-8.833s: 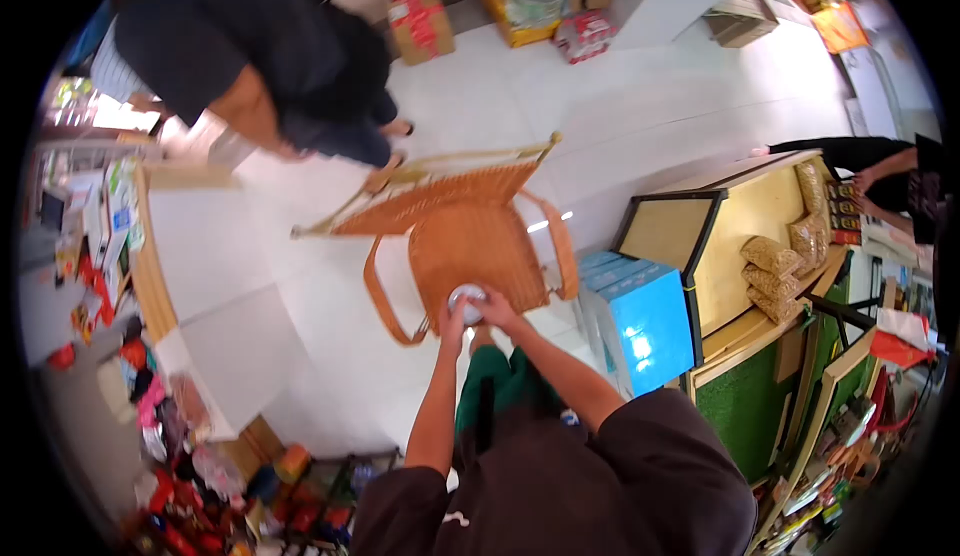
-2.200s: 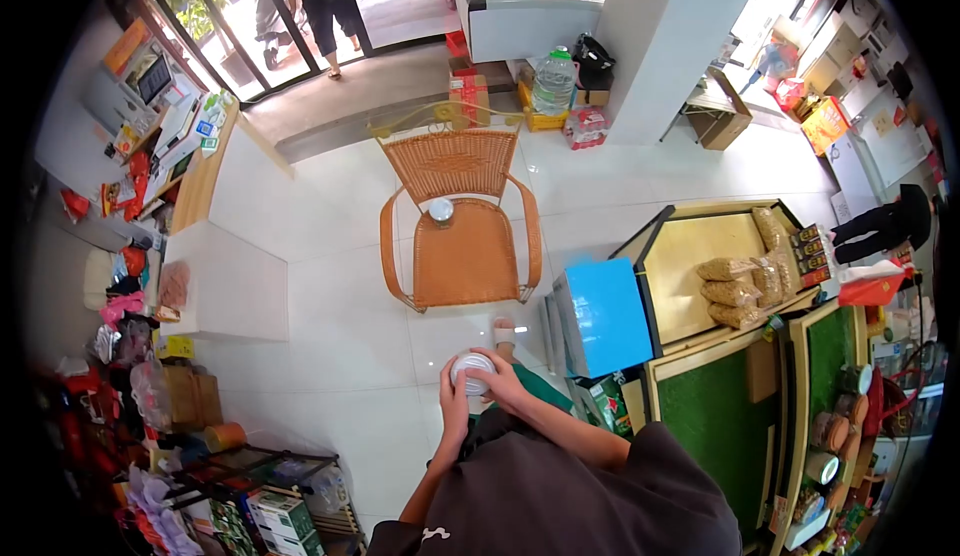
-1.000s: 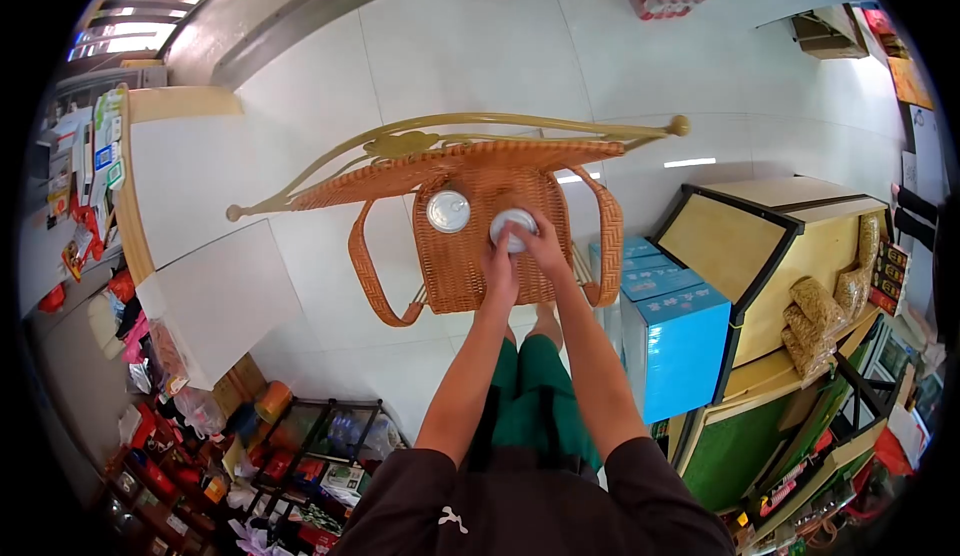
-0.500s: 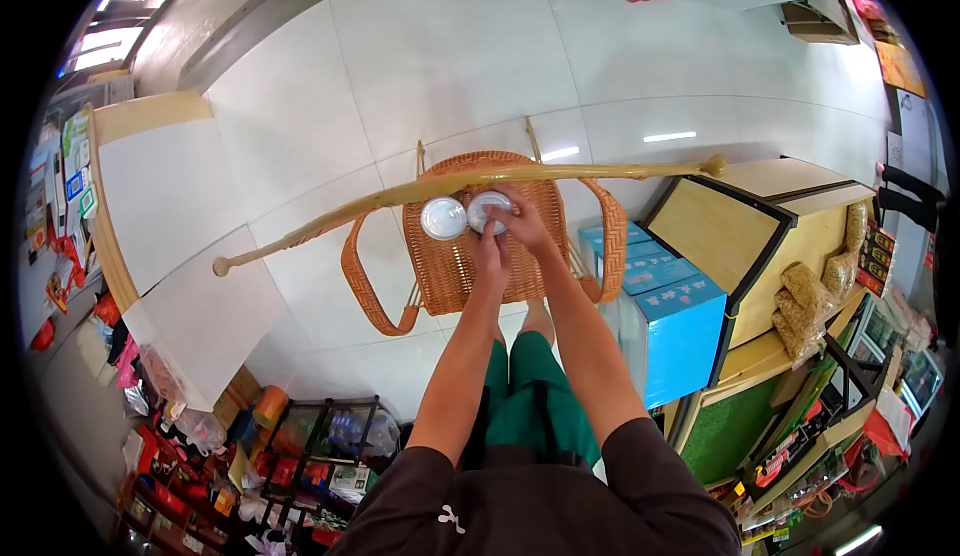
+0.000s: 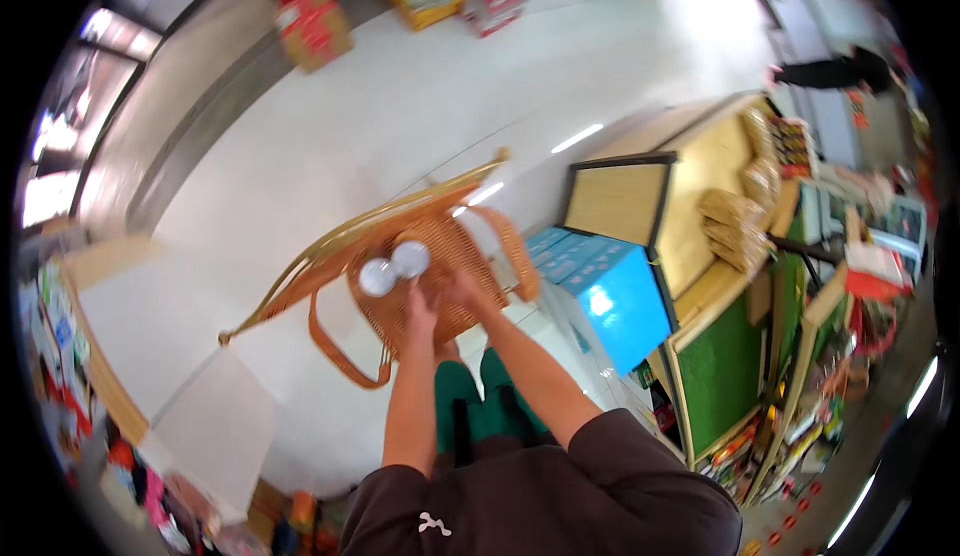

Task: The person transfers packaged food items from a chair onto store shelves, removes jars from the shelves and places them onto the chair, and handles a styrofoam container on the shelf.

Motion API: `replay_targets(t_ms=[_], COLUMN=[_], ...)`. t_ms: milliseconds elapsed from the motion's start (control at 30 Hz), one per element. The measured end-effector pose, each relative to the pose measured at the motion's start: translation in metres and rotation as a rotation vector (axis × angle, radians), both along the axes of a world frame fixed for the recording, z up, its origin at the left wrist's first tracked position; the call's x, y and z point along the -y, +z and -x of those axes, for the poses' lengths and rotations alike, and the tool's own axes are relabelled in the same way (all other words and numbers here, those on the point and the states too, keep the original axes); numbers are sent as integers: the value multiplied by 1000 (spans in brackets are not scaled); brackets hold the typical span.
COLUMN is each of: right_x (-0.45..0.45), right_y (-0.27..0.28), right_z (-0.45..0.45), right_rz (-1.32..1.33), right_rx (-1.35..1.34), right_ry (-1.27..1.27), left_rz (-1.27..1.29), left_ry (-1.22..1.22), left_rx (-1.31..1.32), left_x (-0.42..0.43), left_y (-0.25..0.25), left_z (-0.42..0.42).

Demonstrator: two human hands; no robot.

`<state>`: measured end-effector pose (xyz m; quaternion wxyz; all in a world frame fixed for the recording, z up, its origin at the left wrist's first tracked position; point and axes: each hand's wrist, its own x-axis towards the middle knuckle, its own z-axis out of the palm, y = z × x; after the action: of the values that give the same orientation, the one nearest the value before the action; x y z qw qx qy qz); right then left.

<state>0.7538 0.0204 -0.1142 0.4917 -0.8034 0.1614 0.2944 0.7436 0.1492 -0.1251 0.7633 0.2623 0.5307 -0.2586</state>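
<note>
One round can (image 5: 410,259) close beside another can (image 5: 377,277), contents hidden

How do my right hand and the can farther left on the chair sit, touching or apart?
Apart. The head view shows the right hand clear of the left can, with wicker seat between them.

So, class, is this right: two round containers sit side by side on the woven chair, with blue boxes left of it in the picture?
Left is wrong: in the head view, the blue boxes appear right of the woven chair. Two round containers sit side by side on it.
</note>
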Motion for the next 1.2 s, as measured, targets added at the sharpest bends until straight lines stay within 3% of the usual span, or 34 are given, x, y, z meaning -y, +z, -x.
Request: replay_targets(t_ms=[33, 67, 100, 133, 167, 200, 267, 333, 400, 467, 567, 600, 633, 700, 833, 867, 900, 967, 1000, 1033, 1100, 1167, 1200], right_x=[8, 13, 23, 32, 41, 49, 73, 100, 124, 139, 158, 164, 166, 168, 159, 158, 154, 156, 159, 158, 155, 155, 155], right_y=[16, 39, 70, 91, 102, 78, 104, 112, 132, 131, 117, 121, 124, 95, 103, 89, 84, 88, 100, 106, 103, 126, 132], right_z=[3, 8, 9, 14, 23, 40, 51, 71, 94, 125, 181, 201, 224, 274, 387, 419, 450, 516, 546, 576, 639, 691, 711], right_rz=[31, 35, 16, 53, 22, 106, 131, 151, 144, 78, 238, 130, 12, 47, -21, 53, 7, -184, -141, -99, -146, -295, -287], right_rx=[-149, -131, -96, -33, -65, 8, 35, 46, 60, 75, 171, 119, 62, 62, -90, -119, -142, -175, -234, -303, -222, -22, -15], right_ry=[108, 106, 106, 94, 18, -31, -131, -223, -445, -749, -988, -1094, -1196, -1186, -1211, -1176, -1214, -1365, -1509, -1652, -1942, -2203, -2211], left_rz=[-89, -98, -194, -231, -420, -926, -983, -869, -525, -492, -651, -724, -743, -434, -544, -482, -602, -392, -317, -389, -338, -165, -152], left_ry=[-51, -126, -291, -493, -728, -1202, -1495, -1746, -1729, -1655, -1777, -1792, -1624, -1618, -1817, -1770, -1797, -1950, -1729, -1922, -2279, -2489, -2487], left_rx=[-18, -21, 52, 204, 253, 740, 917, 891, 343, 92, 84, 104, 301, 393, 466, 583, 853, 970, 1030, 907, 1076, 1673, 1684], left_x=[-2, -8, -9, -20, -20, -42, -61, -107, -129, -136, -129, -114, -102, -74, 58, 88, 119, 192, 226, 257, 311, 348, 361], left_y=[5, 10, 54, 63, 108, 65, 106, 56, 81, 106, 116, 117, 119, 94, 132, 132, 127, 119, 126, 165, 197, 176, 191], left_z=[4, 4, -2, 4, -2, 8, 8, 17, 18, 20, 15, 15, 24, 12, 48, 59, 77, 102, 141, 178, 244, 289, 317])
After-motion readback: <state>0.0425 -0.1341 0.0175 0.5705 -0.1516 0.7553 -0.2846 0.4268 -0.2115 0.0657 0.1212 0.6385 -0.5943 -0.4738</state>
